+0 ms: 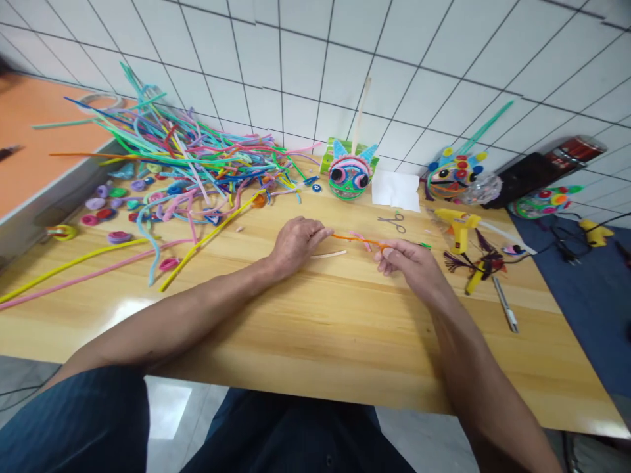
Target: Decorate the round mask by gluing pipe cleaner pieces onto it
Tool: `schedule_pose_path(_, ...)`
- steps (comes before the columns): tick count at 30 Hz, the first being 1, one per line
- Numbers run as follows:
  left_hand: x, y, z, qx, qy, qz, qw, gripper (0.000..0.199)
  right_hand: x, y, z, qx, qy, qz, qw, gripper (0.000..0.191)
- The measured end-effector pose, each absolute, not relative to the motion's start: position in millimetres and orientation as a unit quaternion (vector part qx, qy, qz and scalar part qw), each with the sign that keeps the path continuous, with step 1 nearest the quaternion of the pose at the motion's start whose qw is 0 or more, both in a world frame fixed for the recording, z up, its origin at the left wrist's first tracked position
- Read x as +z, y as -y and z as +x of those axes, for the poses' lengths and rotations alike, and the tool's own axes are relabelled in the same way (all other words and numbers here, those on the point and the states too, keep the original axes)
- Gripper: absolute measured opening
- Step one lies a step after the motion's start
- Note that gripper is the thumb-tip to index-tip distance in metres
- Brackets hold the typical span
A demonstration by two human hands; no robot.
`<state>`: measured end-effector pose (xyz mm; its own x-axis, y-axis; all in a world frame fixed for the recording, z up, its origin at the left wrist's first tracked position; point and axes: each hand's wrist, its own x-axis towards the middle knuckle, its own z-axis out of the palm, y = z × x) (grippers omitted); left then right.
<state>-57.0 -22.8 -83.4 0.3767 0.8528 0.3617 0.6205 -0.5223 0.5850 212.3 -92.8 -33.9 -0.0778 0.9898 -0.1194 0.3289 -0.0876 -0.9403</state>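
Observation:
An orange pipe cleaner (355, 240) stretches between my two hands, just above the wooden table. Its left end is pinched in the fingers of my left hand (298, 244). My right hand (407, 263) is closed on the other end, between thumb and fingers. Below it on the table lie a short white strip (329, 254), close to my left hand, and a small pink piece (362, 238) partly behind the pipe cleaner. A pair of scissors (394, 221) rests beyond my right hand.
Many coloured pipe cleaners (197, 154) are heaped at the back left, with small coiled pieces (119, 238) before them. A decorated mask-like figure (349, 172) stands at the back. Right lie a yellow glue gun (458, 226), a pen-like cutter (505, 304) and a dark flask (547, 167).

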Motion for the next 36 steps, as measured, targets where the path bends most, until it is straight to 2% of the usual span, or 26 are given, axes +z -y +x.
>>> schedule_pose_path(2, -80, 31, -54, 0.322, -0.43, 0.834, 0.128, 0.023, -39, 92, 209, 0.405, 0.55, -0.596, 0.423, 0.033)
schedule_pose_path(5, -72, 47, -49, 0.352, -0.385, 0.844, 0.124, 0.036, -46, 97, 199, 0.362, 0.55, -0.602, 0.453, 0.028)
schedule_pose_path(7, -67, 57, -45, 0.351, -0.349, 0.842, 0.217, 0.038, -48, 103, 189, 0.361, 0.573, -0.589, 0.441, 0.025)
schedule_pose_path(10, -60, 65, -41, 0.303, -0.323, 0.793, 0.418, 0.031, -47, 112, 175, 0.357, 0.606, -0.571, 0.424, 0.025)
schedule_pose_path(12, -57, 67, -40, 0.28, -0.325, 0.755, 0.496, 0.04, -44, 116, 170, 0.351, 0.615, -0.571, 0.416, 0.026)
schedule_pose_path(14, -54, 65, -40, 0.291, -0.335, 0.74, 0.504, 0.042, -40, 116, 171, 0.355, 0.634, -0.579, 0.37, 0.024)
schedule_pose_path(17, -52, 56, -42, 0.336, -0.363, 0.733, 0.468, 0.034, -36, 113, 181, 0.412, 0.677, -0.569, 0.22, 0.022)
schedule_pose_path(19, -54, 50, -44, 0.362, -0.39, 0.712, 0.459, 0.031, -37, 109, 188, 0.46, 0.672, -0.549, 0.189, 0.02)
schedule_pose_path(22, -58, 48, -44, 0.377, -0.41, 0.682, 0.475, 0.032, -41, 105, 191, 0.464, 0.611, -0.553, 0.324, 0.022)
schedule_pose_path(25, -62, 55, -40, 0.369, -0.393, 0.679, 0.498, 0.037, -49, 104, 182, 0.434, 0.555, -0.559, 0.437, 0.038)
schedule_pose_path(27, -64, 60, -38, 0.374, -0.387, 0.678, 0.5, 0.04, -55, 105, 174, 0.455, 0.54, -0.552, 0.444, 0.045)
schedule_pose_path(30, -66, 64, -36, 0.38, -0.384, 0.687, 0.487, 0.039, -59, 105, 169, 0.485, 0.516, -0.548, 0.445, 0.036)
schedule_pose_path(33, -66, 64, -36, 0.365, -0.369, 0.711, 0.475, 0.036, -58, 104, 174, 0.466, 0.481, -0.557, 0.492, 0.034)
schedule_pose_path(36, -65, 66, -36, 0.329, -0.343, 0.718, 0.508, 0.034, -56, 104, 179, 0.428, 0.515, -0.571, 0.475, 0.033)
